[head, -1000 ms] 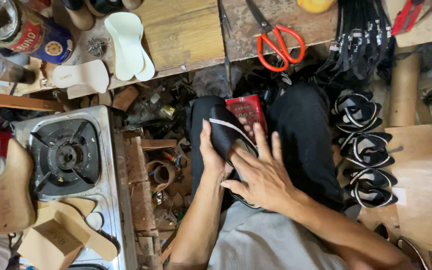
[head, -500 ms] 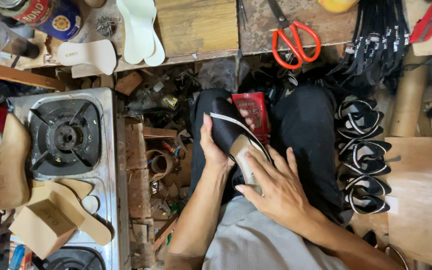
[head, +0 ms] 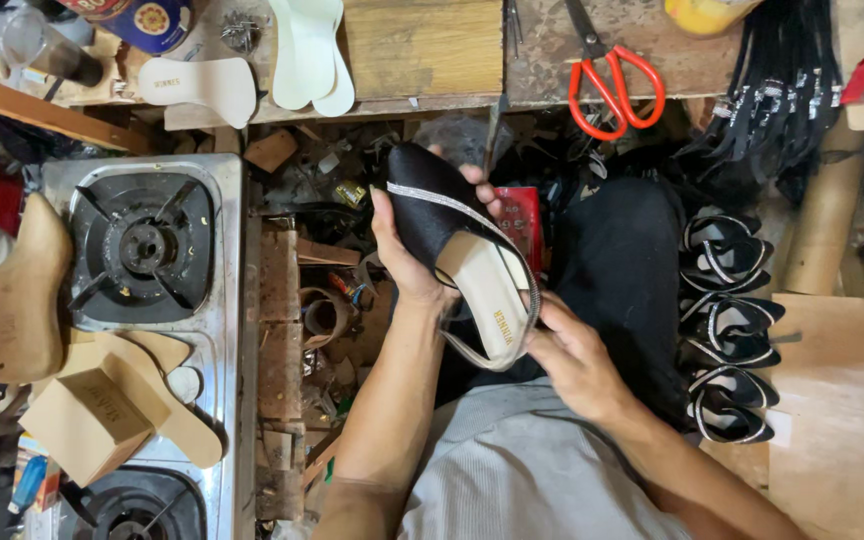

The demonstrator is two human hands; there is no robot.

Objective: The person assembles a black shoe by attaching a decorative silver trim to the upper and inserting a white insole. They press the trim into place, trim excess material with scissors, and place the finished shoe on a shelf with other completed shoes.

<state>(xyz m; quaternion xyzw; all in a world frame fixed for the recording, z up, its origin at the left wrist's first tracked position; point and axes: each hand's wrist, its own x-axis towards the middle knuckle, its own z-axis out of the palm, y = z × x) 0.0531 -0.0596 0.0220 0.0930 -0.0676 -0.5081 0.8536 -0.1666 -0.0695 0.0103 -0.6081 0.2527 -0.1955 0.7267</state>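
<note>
A black pointed shoe (head: 434, 212) with a sparkly strap and a cream insole is held up over my lap, toe pointing away from me. My left hand (head: 407, 262) wraps around its left side, fingers curled over the toe. My right hand (head: 574, 355) grips the heel end and the loose back strap from below right.
A metal gas stove (head: 142, 250) stands at left, with wooden shoe lasts (head: 17, 300) beside it. Red-handled scissors (head: 612, 85) and cream insoles (head: 307, 50) lie on the wooden bench (head: 422, 45) ahead. Several black shoe uppers (head: 727, 330) are stacked at right on a board.
The shoe has been lifted off my lap and turned sole-side away, so its insole faces up. My right hand has slid from on top of the shoe down to its heel.
</note>
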